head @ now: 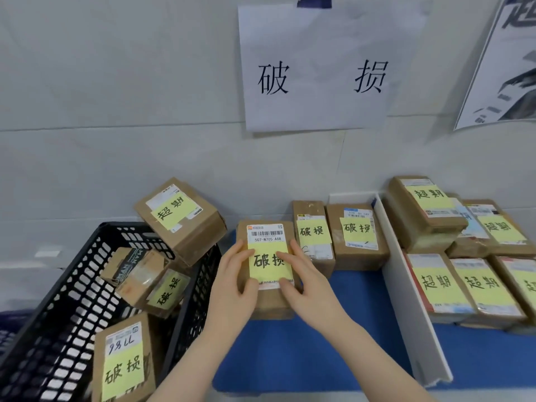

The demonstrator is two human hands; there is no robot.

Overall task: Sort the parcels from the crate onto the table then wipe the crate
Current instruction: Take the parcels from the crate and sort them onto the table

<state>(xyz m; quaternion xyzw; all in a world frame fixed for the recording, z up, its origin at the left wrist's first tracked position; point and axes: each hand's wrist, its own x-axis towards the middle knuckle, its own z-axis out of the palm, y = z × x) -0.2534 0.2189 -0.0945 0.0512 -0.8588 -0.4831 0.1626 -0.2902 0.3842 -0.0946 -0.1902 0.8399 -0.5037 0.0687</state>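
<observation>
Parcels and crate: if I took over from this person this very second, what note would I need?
Hands: the left hand and right hand together hold one parcel on the blue table.
Done: two sorted parcels sit beside it, and a bigger pile lies past the white divider.
Left: several parcels wait in the black crate. Sort them, then wipe it.
</observation>
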